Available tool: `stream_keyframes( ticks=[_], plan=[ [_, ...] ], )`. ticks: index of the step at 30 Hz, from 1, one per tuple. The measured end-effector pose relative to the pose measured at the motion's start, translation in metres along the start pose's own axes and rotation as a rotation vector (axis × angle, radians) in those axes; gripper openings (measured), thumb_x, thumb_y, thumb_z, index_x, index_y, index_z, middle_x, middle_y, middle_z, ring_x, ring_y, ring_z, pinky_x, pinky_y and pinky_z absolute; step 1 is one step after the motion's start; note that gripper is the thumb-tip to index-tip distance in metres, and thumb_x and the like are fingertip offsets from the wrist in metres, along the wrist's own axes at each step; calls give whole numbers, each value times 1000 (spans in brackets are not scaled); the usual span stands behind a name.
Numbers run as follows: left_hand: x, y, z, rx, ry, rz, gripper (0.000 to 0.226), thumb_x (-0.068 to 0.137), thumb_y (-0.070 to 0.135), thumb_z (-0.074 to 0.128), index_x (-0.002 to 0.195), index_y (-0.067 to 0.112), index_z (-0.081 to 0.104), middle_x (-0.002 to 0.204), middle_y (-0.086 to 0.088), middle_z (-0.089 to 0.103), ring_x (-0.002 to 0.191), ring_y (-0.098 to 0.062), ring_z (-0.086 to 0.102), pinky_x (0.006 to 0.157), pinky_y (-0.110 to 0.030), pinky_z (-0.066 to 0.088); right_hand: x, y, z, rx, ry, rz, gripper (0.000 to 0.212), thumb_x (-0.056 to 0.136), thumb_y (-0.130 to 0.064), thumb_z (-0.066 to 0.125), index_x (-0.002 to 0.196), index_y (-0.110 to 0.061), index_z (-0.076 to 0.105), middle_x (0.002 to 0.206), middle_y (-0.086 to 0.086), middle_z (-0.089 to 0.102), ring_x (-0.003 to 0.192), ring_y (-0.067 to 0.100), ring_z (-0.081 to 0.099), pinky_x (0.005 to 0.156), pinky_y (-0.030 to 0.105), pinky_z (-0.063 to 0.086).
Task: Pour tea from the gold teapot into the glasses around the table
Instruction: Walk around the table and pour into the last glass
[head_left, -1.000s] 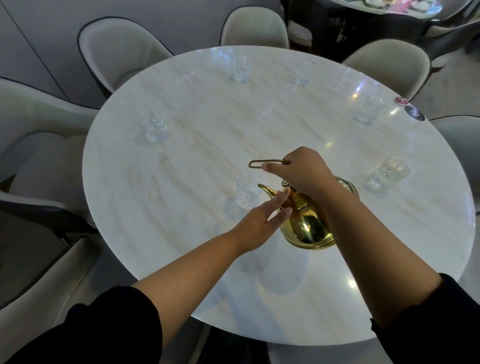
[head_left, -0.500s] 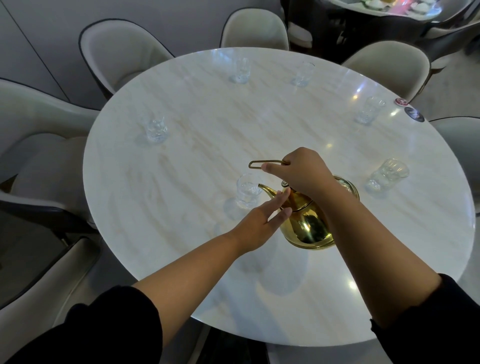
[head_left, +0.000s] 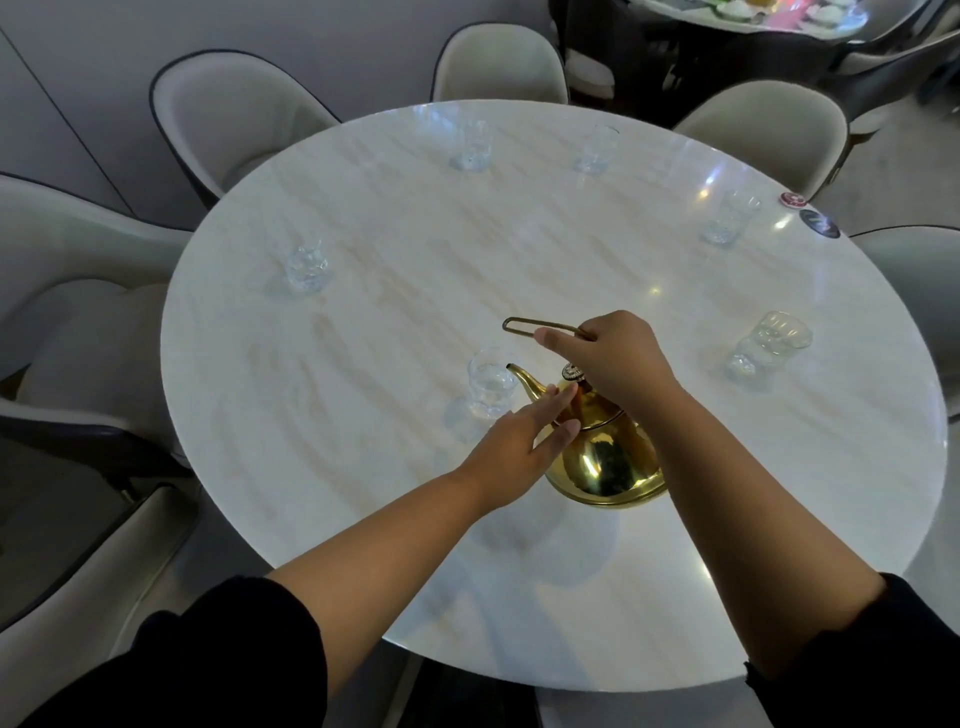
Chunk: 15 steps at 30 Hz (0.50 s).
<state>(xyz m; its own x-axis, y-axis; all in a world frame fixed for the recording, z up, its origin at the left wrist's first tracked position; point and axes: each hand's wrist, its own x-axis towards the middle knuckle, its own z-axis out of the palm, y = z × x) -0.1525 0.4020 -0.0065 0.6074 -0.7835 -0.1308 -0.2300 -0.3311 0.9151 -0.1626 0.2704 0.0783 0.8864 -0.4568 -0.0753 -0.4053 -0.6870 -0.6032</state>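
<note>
Head view: right hand (head_left: 613, 358) clamped on the gold teapot (head_left: 602, 457) handle, spout over the nearest glass (head_left: 488, 384); left hand (head_left: 519, 447), fingers apart, steadies its lid. Overtilting could spill onto the table (head_left: 363, 467).

Gold teapot (head_left: 605, 457): shiny, round-bellied, centre-lower frame, tipped toward the left, thin wire handle sticking up-left, small patterned lid knob visible, curved spout reaching the rim of the nearest glass (head_left: 490, 383). That glass stands upright just left of the spout and has some clear liquid inside. Five more clear glasses stand upright around the table edge: left glass (head_left: 305, 265), upper-centre glass (head_left: 474, 145), upper-right-of-centre glass (head_left: 596, 149), far-right upper glass (head_left: 730, 217), right glass (head_left: 774, 340) near mid-frame height. Their contents cannot be told.
</note>
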Motion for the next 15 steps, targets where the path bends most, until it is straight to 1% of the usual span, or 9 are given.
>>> stream_keyframes(
  ticks=[2,6,8,11,13,15],
  plan=[
    [1,-3,4,47,17,3,50,96,46,35,144,41,23,154,1,28,143,-18,24,117,-47,20,-6,7,2,71,38,10,53,87,-47,63,52,-10,48,36,-8,39,41,9,36,47,22,28],
    [2,-11,12,173,45,27,53,96,51,33,146,37,23,155,1,26,143,-19,22,115,-54,19,-16,23,8,251,119,46,56,85,-44,66,49,-11,40,44,-3,32,41,10,29,47,24,25],
    [1,-13,16,227,63,39,53,96,50,33,146,34,25,154,1,27,143,-20,23,114,-55,19,-22,32,13,366,161,71,56,83,-44,68,52,-8,39,47,0,28,43,13,25,48,27,23],
    [-3,-12,23,281,81,60,52,97,47,35,145,31,27,155,0,25,143,-20,21,114,-55,19,-34,44,18,513,222,120,56,80,-45,71,52,-12,35,48,1,24,45,14,22,49,28,22],
    [-6,-10,30,305,72,71,51,98,45,35,146,29,26,156,0,21,144,-20,18,115,-53,17,-42,52,19,562,256,131,59,80,-45,71,49,-14,32,48,0,23,45,15,22,50,29,22],
    [-11,-7,39,311,59,83,53,98,44,36,147,29,24,157,1,17,145,-19,16,117,-52,14,-51,58,18,585,283,133,58,80,-45,71,51,-11,34,49,1,23,46,15,22,51,31,22]
  ],
)
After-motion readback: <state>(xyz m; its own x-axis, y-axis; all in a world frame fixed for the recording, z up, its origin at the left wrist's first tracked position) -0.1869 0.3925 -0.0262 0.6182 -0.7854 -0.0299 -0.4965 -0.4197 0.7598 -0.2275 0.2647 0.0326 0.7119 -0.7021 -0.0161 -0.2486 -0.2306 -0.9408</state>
